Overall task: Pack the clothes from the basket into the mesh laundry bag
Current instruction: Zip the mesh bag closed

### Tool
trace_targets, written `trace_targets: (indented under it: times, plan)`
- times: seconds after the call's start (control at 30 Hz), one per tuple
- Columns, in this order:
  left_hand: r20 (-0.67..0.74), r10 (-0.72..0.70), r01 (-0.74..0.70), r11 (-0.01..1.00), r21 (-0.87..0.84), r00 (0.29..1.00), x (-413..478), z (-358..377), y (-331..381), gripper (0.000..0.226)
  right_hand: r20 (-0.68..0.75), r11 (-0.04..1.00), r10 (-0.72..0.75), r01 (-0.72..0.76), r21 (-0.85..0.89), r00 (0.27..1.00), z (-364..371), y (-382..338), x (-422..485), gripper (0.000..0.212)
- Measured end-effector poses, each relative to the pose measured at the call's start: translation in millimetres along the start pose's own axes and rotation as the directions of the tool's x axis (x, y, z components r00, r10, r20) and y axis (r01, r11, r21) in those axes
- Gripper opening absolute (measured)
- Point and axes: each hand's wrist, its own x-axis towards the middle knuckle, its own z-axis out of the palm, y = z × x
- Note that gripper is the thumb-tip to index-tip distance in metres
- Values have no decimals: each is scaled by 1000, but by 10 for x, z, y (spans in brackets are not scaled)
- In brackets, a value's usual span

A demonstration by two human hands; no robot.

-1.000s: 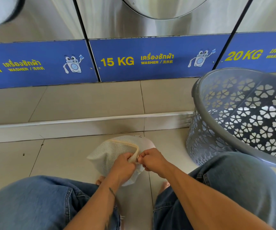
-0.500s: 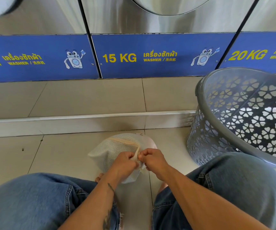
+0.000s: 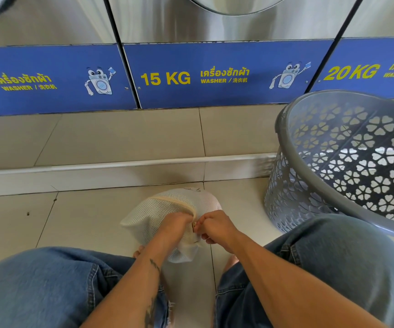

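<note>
At 7 o'clock, a knee in blue denim (image 3: 49, 287), low over the floor (image 3: 84, 216). Just right of it, at 6 o'clock, the mesh laundry bag (image 3: 153, 214). Lies bulged on the tiles, apparently full, with tan zip tape (image 3: 174, 198) curving over its top. Rests there rather than hanging in the air, probably to let the floor take the weight during zipping.

Left grip (image 3: 173, 224): narrow, closed on the bag's cloth beside the zip, seemingly to keep the tape taut. Next, a small brass-looking zip pull (image 3: 194, 225), wedged between the two sets of knuckles. Right grip (image 3: 215, 227): pinches at that pull from 3 o'clock, nearly touching the left.

Bag, then, directly under both grips and spreading toward 10 o'clock of them, one corner trailing to 6 o'clock beneath the wrists. Cannot tell how much zip remains open.

Farther right, at 3 o'clock, the basket (image 3: 283, 124), just beside the right knee (image 3: 333, 256), seemingly tipped toward it. No clothes showing in its visible part. Judging by that: packing done, closing in hand.
</note>
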Motion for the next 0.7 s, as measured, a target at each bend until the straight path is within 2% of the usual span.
trace_targets:
  times: [0.07, 0.2, 0.3, 0.43, 0.6, 0.7]
  plan:
    - [-8, 31, -31, 999, 34, 999, -6, 8, 31, 33, 25, 999, -23, 23, -25, 999, -9, -1, -8, 12]
    - [-98, 69, -53, 986, 157, 993, 8, 38, 52, 31, 41, 991, -81, 85, -106, 996, -20, 29, -18, 13]
    - [-134, 63, -46, 991, 126, 989, 22, 26, 73, 25, 14, 983, -130, 130, -131, 991, 5, 58, -8, 12]
    - [-102, 79, -68, 992, 110, 992, 25, -11, 107, 25, -24, 978, -164, 159, -135, 986, 20, 50, 10, 24]
    - [-94, 53, -46, 996, 71, 994, 34, -28, 109, 25, 8, 988, -142, 142, -64, 990, 7, 22, 30, 18]
    - [-126, -6, 4, 1000, -16, 992, 51, -50, 120, 21, 22, 969, -201, 202, -143, 979, 20, -4, 26, 18]
